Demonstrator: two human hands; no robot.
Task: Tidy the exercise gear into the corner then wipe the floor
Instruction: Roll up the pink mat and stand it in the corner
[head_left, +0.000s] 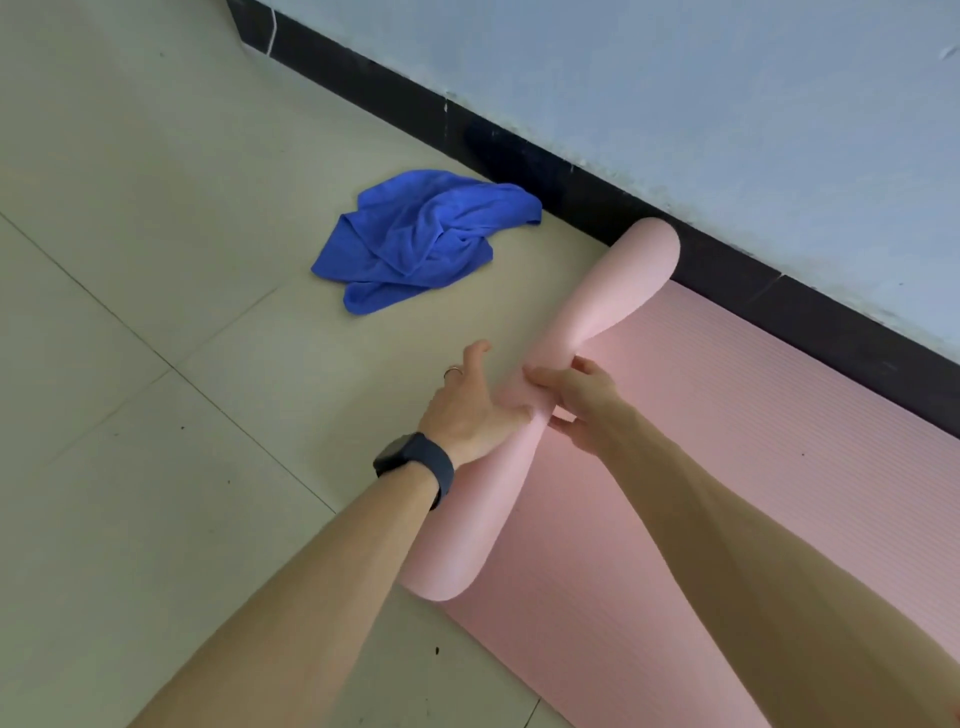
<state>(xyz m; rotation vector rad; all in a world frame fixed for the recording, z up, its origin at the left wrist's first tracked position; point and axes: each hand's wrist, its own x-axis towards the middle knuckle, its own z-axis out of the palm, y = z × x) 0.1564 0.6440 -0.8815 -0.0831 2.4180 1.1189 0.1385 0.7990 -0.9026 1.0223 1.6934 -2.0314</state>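
Note:
A pink exercise mat (727, 467) lies flat on the floor along the wall, and its left end is curled into a loose roll (613, 291). My right hand (576, 400) pinches the middle of that roll, squeezing it narrow. My left hand (467, 405), with a dark watch on the wrist and a ring, presses its palm against the roll's left side, fingers spread. A crumpled blue cloth (415, 239) lies on the tiles to the left of the roll, near the wall, apart from both hands.
A black skirting board (519, 156) runs diagonally under a pale blue wall (675, 78). Pale floor tiles (130, 364) with dark specks fill the left half of the view.

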